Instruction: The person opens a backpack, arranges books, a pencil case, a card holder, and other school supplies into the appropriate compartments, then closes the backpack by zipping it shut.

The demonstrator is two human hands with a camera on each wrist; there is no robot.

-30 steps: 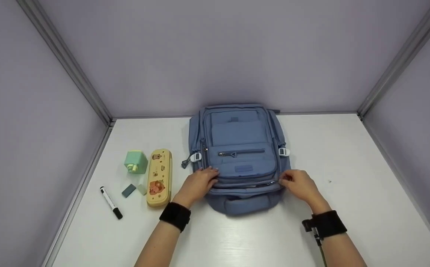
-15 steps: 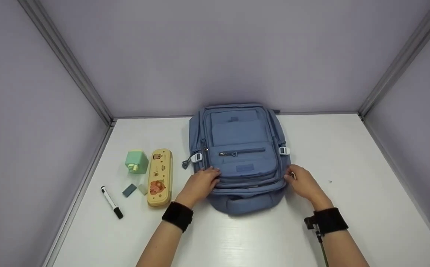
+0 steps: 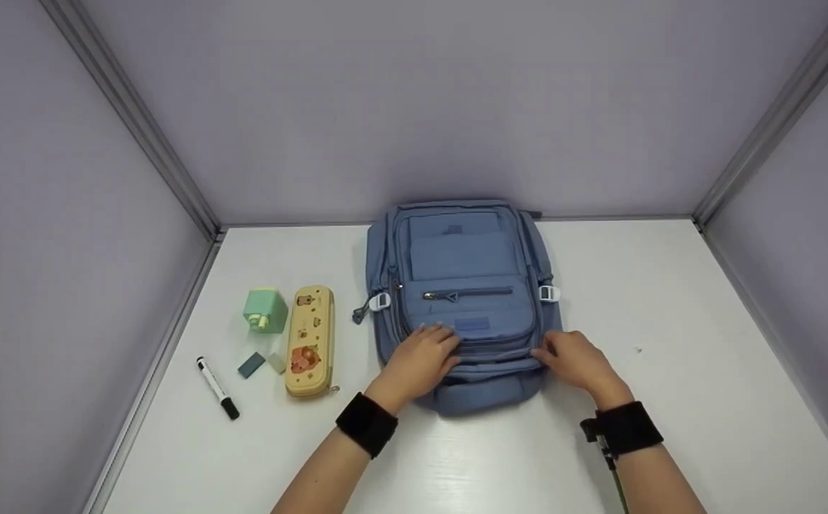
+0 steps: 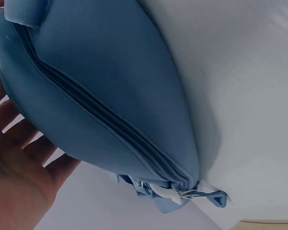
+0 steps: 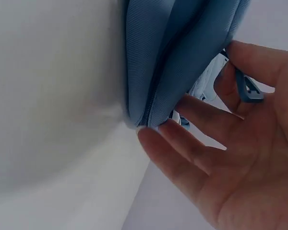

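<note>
A blue backpack (image 3: pixel 464 285) lies flat on the white table (image 3: pixel 671 321), front pocket up. My left hand (image 3: pixel 428 350) rests with spread, straight fingers on the lower front pocket; in the left wrist view the hand (image 4: pixel 14 163) lies against the backpack's (image 4: pixel 101 72) side, above its zip line. My right hand (image 3: pixel 564 357) is at the pack's lower right corner. In the right wrist view the thumb and forefinger of that hand (image 5: pixel 240 158) pinch a blue zipper pull (image 5: pixel 250 89) beside the backpack (image 5: pixel 173 57), the other fingers loosely straight.
Left of the pack lie a yellow pencil case (image 3: pixel 308 340), a green cube-shaped sharpener (image 3: pixel 265 310), two small erasers (image 3: pixel 251 365) and a black-capped marker (image 3: pixel 217 387). Grey partition walls close in the table on the left, back and right.
My left hand slid from the pack's left edge rightwards onto the front pocket. My right hand went up the right side, then came back down and inward to the lower corner.
</note>
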